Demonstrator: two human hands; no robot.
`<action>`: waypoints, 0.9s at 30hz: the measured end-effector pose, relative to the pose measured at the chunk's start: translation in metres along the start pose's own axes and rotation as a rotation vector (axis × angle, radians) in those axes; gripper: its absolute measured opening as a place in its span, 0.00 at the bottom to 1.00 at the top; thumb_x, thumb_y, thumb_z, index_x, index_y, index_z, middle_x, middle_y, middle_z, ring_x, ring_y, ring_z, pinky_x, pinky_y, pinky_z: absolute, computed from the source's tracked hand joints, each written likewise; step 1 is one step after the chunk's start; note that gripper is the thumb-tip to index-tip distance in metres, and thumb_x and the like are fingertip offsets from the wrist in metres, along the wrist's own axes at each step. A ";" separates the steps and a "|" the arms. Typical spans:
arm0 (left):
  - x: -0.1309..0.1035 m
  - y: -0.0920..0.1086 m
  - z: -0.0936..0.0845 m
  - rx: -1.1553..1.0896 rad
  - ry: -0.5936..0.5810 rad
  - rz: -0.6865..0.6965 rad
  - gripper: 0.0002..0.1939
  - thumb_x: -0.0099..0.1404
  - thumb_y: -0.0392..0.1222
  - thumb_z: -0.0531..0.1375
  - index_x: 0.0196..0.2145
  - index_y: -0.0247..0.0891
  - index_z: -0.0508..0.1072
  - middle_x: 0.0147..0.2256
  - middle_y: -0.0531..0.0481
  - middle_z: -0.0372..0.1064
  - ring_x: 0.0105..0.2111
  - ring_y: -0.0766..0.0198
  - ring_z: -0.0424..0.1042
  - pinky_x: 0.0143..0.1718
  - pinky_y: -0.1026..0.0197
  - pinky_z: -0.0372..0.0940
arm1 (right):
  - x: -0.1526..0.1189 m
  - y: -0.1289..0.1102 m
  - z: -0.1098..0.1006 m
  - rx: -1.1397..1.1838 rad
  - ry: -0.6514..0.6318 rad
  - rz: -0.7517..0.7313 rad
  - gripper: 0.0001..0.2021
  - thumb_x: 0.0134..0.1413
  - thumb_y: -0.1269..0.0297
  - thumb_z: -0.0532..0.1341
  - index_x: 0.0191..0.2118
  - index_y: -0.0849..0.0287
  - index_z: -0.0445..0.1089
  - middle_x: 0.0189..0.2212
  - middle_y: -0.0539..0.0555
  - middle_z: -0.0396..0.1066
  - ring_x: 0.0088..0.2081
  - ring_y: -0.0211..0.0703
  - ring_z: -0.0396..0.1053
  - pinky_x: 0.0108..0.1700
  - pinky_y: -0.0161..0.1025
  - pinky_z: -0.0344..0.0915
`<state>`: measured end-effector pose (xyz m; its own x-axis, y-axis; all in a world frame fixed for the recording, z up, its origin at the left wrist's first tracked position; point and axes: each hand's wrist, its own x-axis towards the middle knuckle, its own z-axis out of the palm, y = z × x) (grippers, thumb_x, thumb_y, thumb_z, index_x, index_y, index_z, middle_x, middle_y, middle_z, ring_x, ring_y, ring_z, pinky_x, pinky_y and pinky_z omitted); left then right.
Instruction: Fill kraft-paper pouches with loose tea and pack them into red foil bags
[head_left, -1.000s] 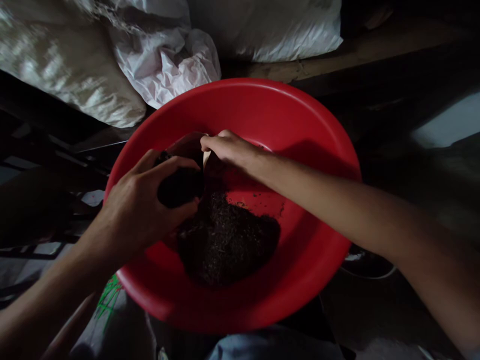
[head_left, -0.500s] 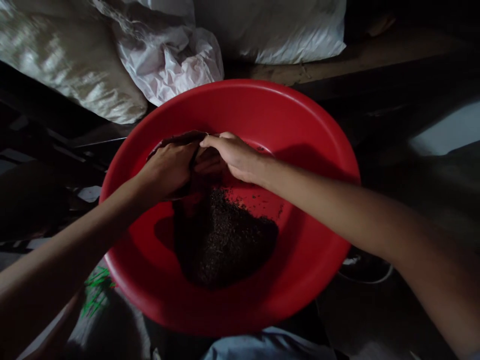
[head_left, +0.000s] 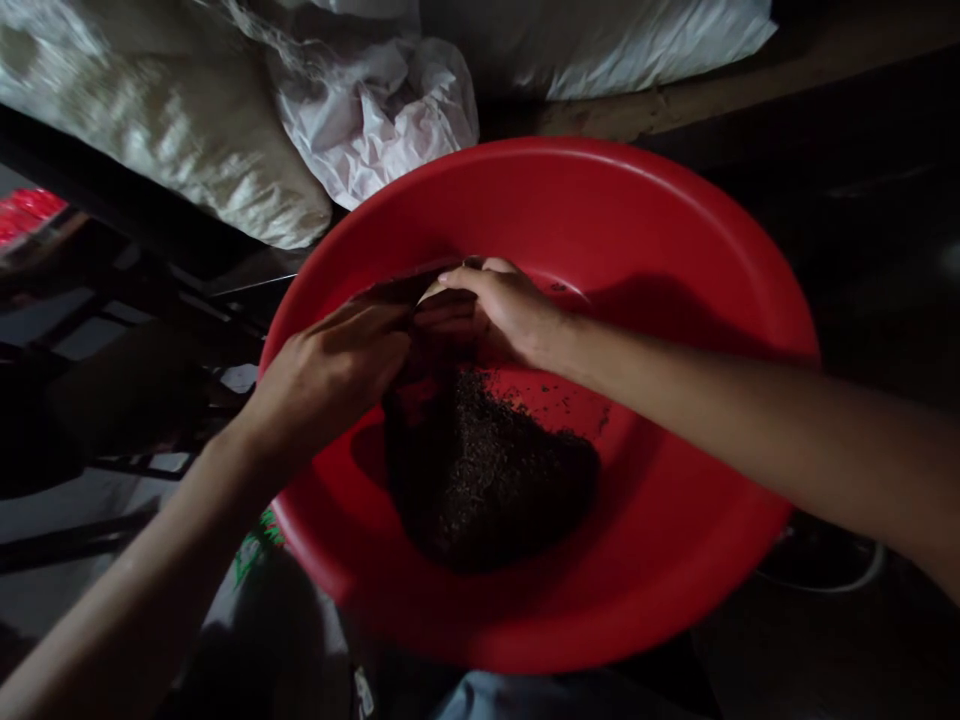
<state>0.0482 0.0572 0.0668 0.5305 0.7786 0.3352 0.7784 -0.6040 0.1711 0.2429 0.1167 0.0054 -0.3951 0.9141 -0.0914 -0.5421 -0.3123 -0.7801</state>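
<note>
A heap of dark, dry, loose flakes, like tea leaves, lies on the bottom of a wide red plastic basin. Over the basin's far left part, both hands are at a dark brown, thin-edged bag, mostly hidden by the hands and shadow. The thumb and fingers of my right hand close on its right edge. My left hand has its fingers curled at the near left side of the bag; the fingertips are out of sight. Loose flakes are scattered beside the heap.
Behind the basin stand a crumpled white plastic bag and large pale sacks. Dark frame-like bars are at the left. Something bright red shows at the left edge. Green strands lie beside the basin's lower left rim.
The view has shifted, so the basin appears farther right. My left hand has drawn back slightly to the left and nearer me, away from my right hand. My right hand keeps its hold.
</note>
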 end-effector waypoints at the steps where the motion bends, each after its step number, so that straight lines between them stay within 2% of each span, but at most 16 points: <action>1: -0.008 0.007 -0.003 0.132 0.029 0.154 0.02 0.70 0.38 0.63 0.40 0.41 0.78 0.41 0.50 0.78 0.48 0.57 0.78 0.56 0.50 0.73 | 0.002 0.001 0.000 0.010 0.005 -0.003 0.03 0.58 0.70 0.60 0.33 0.57 0.65 0.30 0.53 0.75 0.38 0.46 0.79 0.48 0.48 0.78; 3: -0.020 0.025 -0.007 0.256 0.162 0.401 0.06 0.69 0.33 0.64 0.43 0.40 0.75 0.35 0.52 0.76 0.41 0.61 0.78 0.47 0.54 0.75 | 0.007 0.004 0.000 0.033 0.008 -0.009 0.04 0.58 0.70 0.60 0.33 0.57 0.63 0.29 0.52 0.74 0.38 0.46 0.79 0.50 0.51 0.77; 4: -0.025 0.034 -0.007 0.217 0.213 0.471 0.07 0.67 0.32 0.66 0.42 0.38 0.75 0.32 0.53 0.75 0.37 0.62 0.77 0.43 0.55 0.76 | 0.009 0.005 0.000 0.044 0.000 -0.008 0.05 0.58 0.70 0.59 0.33 0.56 0.62 0.29 0.52 0.74 0.38 0.46 0.79 0.50 0.52 0.77; 5: -0.028 0.043 -0.005 0.147 0.212 0.544 0.07 0.66 0.33 0.67 0.41 0.37 0.74 0.31 0.53 0.74 0.36 0.62 0.77 0.41 0.56 0.76 | 0.010 0.006 -0.001 0.056 -0.013 -0.008 0.05 0.58 0.71 0.59 0.32 0.56 0.61 0.29 0.51 0.74 0.38 0.46 0.79 0.51 0.52 0.77; 7: -0.031 0.056 0.010 0.064 0.095 0.724 0.05 0.67 0.34 0.67 0.41 0.35 0.75 0.31 0.51 0.75 0.36 0.60 0.78 0.39 0.55 0.76 | 0.012 0.007 -0.003 0.073 -0.041 -0.012 0.06 0.58 0.71 0.58 0.32 0.56 0.60 0.29 0.51 0.74 0.39 0.45 0.79 0.52 0.52 0.76; 9: -0.031 0.060 0.039 0.107 -0.061 0.825 0.06 0.70 0.36 0.63 0.44 0.35 0.77 0.35 0.48 0.78 0.38 0.58 0.79 0.38 0.56 0.77 | 0.013 0.007 -0.004 0.064 -0.049 -0.028 0.06 0.58 0.71 0.58 0.32 0.56 0.60 0.29 0.51 0.73 0.39 0.45 0.79 0.52 0.52 0.76; 10: -0.030 0.058 0.057 0.136 -0.152 0.766 0.08 0.71 0.37 0.62 0.46 0.35 0.77 0.38 0.47 0.79 0.40 0.57 0.79 0.37 0.56 0.77 | 0.012 0.007 -0.005 0.053 -0.048 -0.034 0.05 0.58 0.70 0.58 0.32 0.56 0.60 0.29 0.51 0.73 0.39 0.45 0.79 0.52 0.52 0.76; 11: -0.030 0.053 0.076 0.139 -0.292 0.627 0.13 0.71 0.43 0.63 0.50 0.37 0.77 0.45 0.44 0.79 0.46 0.52 0.79 0.38 0.54 0.78 | 0.012 0.007 -0.005 0.043 -0.049 -0.035 0.05 0.58 0.70 0.58 0.33 0.56 0.60 0.29 0.51 0.73 0.39 0.45 0.79 0.52 0.52 0.77; 12: -0.030 0.048 0.095 0.129 -0.477 0.431 0.24 0.69 0.51 0.65 0.59 0.41 0.74 0.56 0.40 0.74 0.56 0.44 0.75 0.45 0.48 0.78 | 0.012 0.007 -0.005 0.037 -0.049 -0.033 0.05 0.58 0.70 0.58 0.33 0.56 0.61 0.29 0.51 0.73 0.39 0.46 0.79 0.52 0.52 0.77; 13: -0.031 0.042 0.113 0.092 -0.644 0.220 0.38 0.64 0.59 0.68 0.67 0.45 0.66 0.66 0.37 0.63 0.66 0.35 0.64 0.53 0.40 0.75 | 0.011 0.007 -0.005 0.035 -0.050 -0.028 0.05 0.58 0.70 0.58 0.33 0.56 0.61 0.29 0.51 0.73 0.39 0.46 0.79 0.51 0.52 0.77; 15: -0.035 0.032 0.140 -0.053 -0.957 -0.116 0.61 0.54 0.69 0.71 0.76 0.49 0.48 0.75 0.35 0.39 0.73 0.23 0.41 0.63 0.28 0.62 | 0.010 0.006 -0.004 0.031 -0.057 -0.024 0.04 0.57 0.71 0.58 0.33 0.56 0.61 0.30 0.52 0.73 0.38 0.46 0.79 0.51 0.52 0.77; 17: -0.041 0.030 0.156 -0.203 -1.154 -0.288 0.67 0.53 0.71 0.70 0.77 0.51 0.38 0.76 0.34 0.26 0.73 0.20 0.27 0.64 0.23 0.55 | 0.010 0.006 -0.003 0.022 -0.059 -0.034 0.04 0.58 0.71 0.57 0.34 0.57 0.61 0.31 0.52 0.74 0.38 0.45 0.79 0.51 0.52 0.77; 18: -0.044 0.032 0.160 -0.249 -1.192 -0.320 0.66 0.53 0.71 0.70 0.77 0.53 0.37 0.76 0.35 0.24 0.72 0.20 0.25 0.65 0.23 0.53 | 0.010 0.006 -0.002 0.016 -0.060 -0.038 0.03 0.58 0.71 0.57 0.34 0.57 0.62 0.31 0.52 0.74 0.38 0.45 0.79 0.51 0.52 0.77; 20: -0.051 0.038 0.164 -0.265 -1.164 -0.332 0.62 0.54 0.68 0.70 0.76 0.57 0.41 0.77 0.37 0.26 0.73 0.21 0.27 0.67 0.25 0.51 | 0.011 0.006 -0.001 0.008 -0.059 -0.035 0.03 0.60 0.70 0.57 0.34 0.57 0.62 0.31 0.52 0.74 0.38 0.45 0.79 0.51 0.52 0.77; 24: -0.055 0.047 0.168 -0.196 -1.031 -0.333 0.54 0.53 0.66 0.72 0.73 0.59 0.55 0.75 0.39 0.42 0.71 0.28 0.53 0.69 0.36 0.56 | 0.015 0.008 0.001 0.016 -0.057 -0.019 0.07 0.60 0.67 0.61 0.34 0.56 0.60 0.29 0.51 0.73 0.38 0.46 0.79 0.50 0.54 0.78; 27: -0.054 0.049 0.173 -0.212 -0.960 -0.347 0.49 0.52 0.66 0.72 0.69 0.58 0.63 0.72 0.42 0.52 0.67 0.36 0.63 0.67 0.40 0.61 | 0.017 0.010 0.001 0.051 -0.070 -0.010 0.08 0.60 0.68 0.60 0.33 0.55 0.60 0.27 0.50 0.72 0.37 0.46 0.78 0.50 0.53 0.79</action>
<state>0.1160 0.0149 -0.1033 0.4052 0.6669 -0.6254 0.9134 -0.2661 0.3080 0.2299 0.1292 -0.0030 -0.4393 0.8975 -0.0390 -0.5828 -0.3178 -0.7479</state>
